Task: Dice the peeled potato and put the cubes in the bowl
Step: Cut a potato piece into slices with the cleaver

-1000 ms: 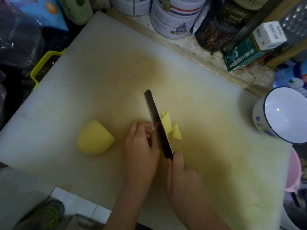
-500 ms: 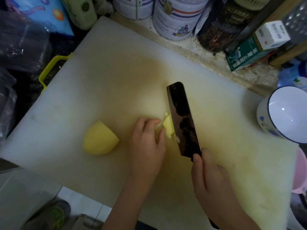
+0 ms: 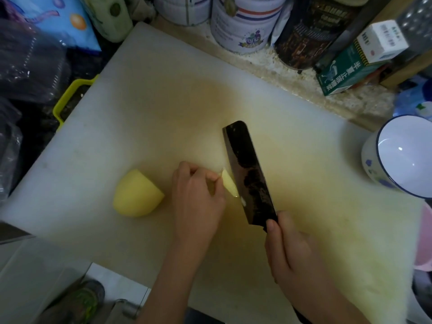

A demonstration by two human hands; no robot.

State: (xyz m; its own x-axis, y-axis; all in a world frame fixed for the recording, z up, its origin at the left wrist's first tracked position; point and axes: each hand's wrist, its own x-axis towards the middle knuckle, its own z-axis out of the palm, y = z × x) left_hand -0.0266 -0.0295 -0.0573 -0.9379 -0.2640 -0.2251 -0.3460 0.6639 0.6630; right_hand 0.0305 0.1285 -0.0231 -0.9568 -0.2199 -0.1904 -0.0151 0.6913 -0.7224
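behind the board (image 3: 163,101) stand tins (image 3: 245,24); the bowl (image 3: 371,164) sits right.

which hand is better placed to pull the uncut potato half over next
Left, probably. The left hand holds the cut pieces right beside the potato half, with only bare board between; the right hand grips the cleaver on the far side.

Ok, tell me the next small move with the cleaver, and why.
Probably square the cleaver upright and cut down through the potato piece the left hand pinches: the blade leans, flat face showing, right beside that piece, and the bowl is empty.
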